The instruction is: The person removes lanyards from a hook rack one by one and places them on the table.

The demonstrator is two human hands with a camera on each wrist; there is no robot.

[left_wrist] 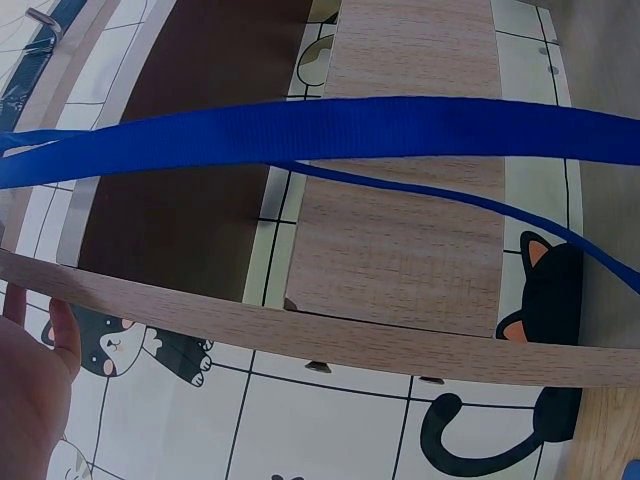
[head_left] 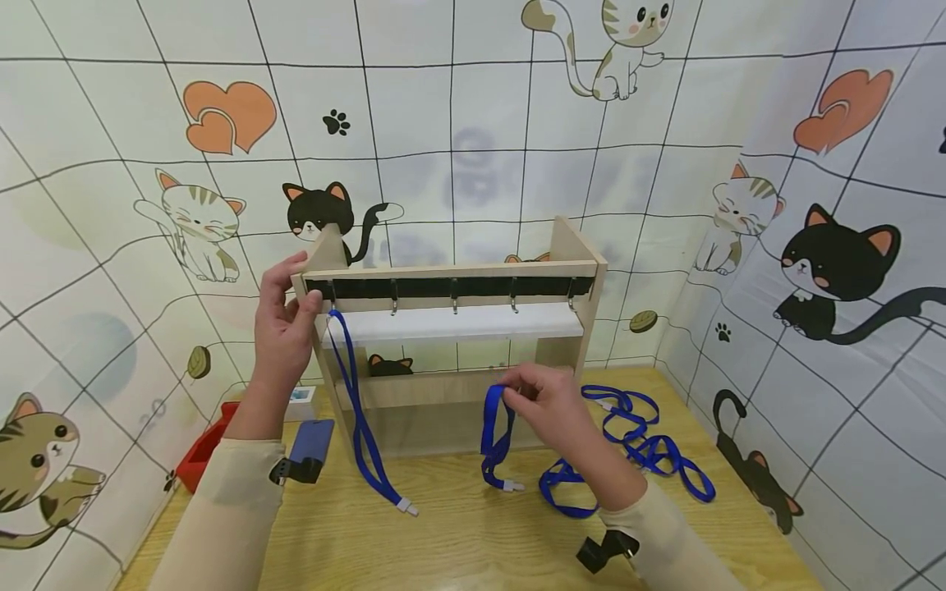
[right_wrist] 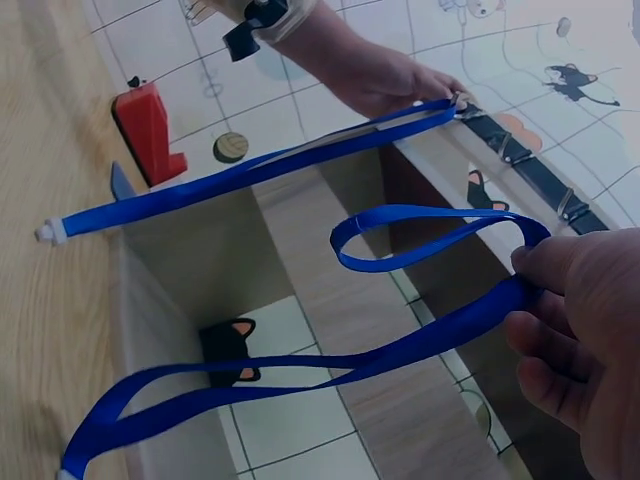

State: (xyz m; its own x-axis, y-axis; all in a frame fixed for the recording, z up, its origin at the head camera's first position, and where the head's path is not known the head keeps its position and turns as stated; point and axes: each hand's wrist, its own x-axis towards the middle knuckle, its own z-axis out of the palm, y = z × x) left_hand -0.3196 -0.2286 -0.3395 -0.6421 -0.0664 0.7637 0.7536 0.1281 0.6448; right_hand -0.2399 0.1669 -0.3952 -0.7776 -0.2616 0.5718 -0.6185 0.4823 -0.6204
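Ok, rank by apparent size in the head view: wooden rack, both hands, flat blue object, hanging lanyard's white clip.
1. Wooden rack
2. Left hand, right hand: too alike
3. Flat blue object
4. White clip

Classify as a small screened desk corner; not determinable as home, office or shop; identify by rippled, grid-lined wall sheeting [head_left: 414,107] with cartoon cats [head_left: 842,267] and hearts [head_left: 253,113] at left, back and right; note wood-grain desk [head_left: 443,538] set between, bearing a wooden hook rack [head_left: 443,427].
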